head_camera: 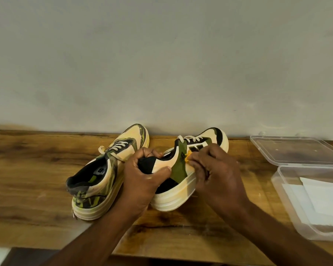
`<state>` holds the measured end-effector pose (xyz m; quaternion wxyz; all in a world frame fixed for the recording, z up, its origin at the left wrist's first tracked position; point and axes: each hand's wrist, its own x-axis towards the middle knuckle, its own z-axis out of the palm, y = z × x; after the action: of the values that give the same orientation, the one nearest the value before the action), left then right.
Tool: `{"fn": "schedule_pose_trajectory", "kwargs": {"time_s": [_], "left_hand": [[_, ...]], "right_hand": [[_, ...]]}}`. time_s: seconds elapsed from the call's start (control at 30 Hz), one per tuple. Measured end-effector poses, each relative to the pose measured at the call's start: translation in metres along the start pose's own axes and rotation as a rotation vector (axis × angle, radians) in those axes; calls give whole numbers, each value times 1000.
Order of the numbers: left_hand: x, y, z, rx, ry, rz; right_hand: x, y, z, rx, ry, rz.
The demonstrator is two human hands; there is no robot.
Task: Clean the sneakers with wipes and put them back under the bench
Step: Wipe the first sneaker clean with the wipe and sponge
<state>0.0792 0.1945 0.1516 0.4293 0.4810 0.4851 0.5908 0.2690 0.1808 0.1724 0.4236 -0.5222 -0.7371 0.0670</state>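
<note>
Cream, olive and black lace-up sneaker (pixel 183 169) sits on wooden bench top (pixel 37 169), toe toward wall, right of its pair. Left hand (pixel 142 181) grips heel collar, fingers curled inside opening, thumb across outer side. Right hand (pixel 217 175) presses small yellow-stained wipe (pixel 187 156) against olive side panel, fingers bunched around it. Second sneaker with camouflage print (pixel 104 175) stands just beside, untouched. Clear plastic box (pixel 288 198) with white wipes inside near right edge; its clear lid (pixel 296 150) lies open behind.
</note>
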Motion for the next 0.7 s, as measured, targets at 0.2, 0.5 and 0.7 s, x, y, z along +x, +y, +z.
{"fn": "schedule_pose_trajectory", "kwargs": {"time_s": [0.2, 0.5, 0.7], "left_hand": [[1, -3, -2, -9, 20, 32], [1, 1, 2, -106, 52, -61], [-2, 6, 7, -44, 49, -36]], "right_hand": [[-26, -23, 10, 61, -94, -165], [9, 56, -9, 45, 192, 338], [10, 39, -10, 71, 180, 274]]}}
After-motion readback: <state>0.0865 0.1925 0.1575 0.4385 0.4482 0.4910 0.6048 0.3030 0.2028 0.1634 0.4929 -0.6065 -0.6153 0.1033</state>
